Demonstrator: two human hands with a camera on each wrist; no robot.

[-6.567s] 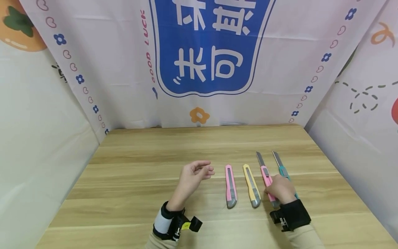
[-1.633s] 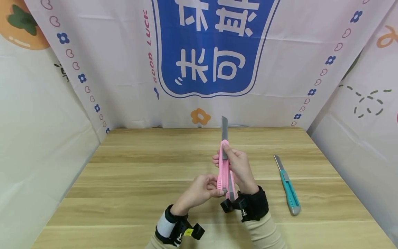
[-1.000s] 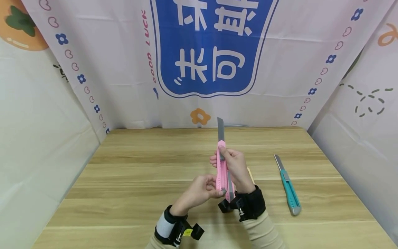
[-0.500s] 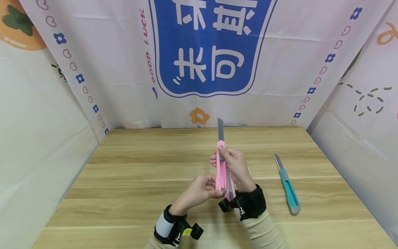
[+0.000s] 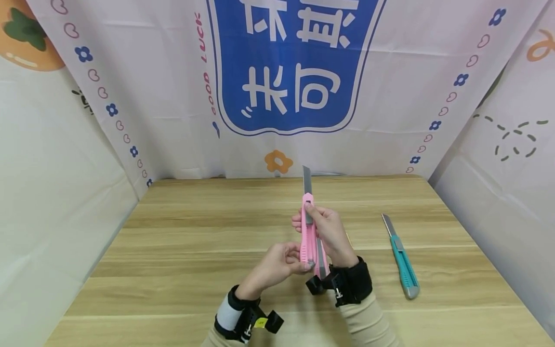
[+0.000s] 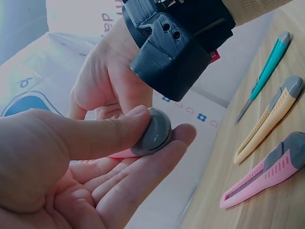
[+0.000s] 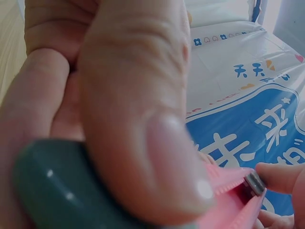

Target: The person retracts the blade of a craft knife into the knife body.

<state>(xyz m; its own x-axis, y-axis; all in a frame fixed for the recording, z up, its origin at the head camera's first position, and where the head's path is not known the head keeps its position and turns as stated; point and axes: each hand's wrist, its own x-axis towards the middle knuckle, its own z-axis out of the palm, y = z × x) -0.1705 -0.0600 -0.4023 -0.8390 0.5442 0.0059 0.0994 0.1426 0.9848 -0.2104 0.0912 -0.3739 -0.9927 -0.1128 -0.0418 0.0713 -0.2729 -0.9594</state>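
Pink snap-off utility knife (image 5: 307, 246), its blade (image 5: 307, 180) extended, held in both hands above the middle of the tabletop (image 5: 195, 231).
The left hand (image 5: 279, 265) pinches its grey end (image 6: 156, 132) with thumb and fingers; the right hand (image 5: 333, 235) grips its body, thumb at the grey slider (image 7: 52, 186). Another pink knife (image 6: 262, 180), a yellow knife (image 6: 268, 123) and, toward the right edge, a teal knife (image 5: 404, 266) lie below.

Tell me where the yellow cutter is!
On the right of the left wrist view, the yellow cutter lies on the wooden table, between the teal cutter and a pink cutter.
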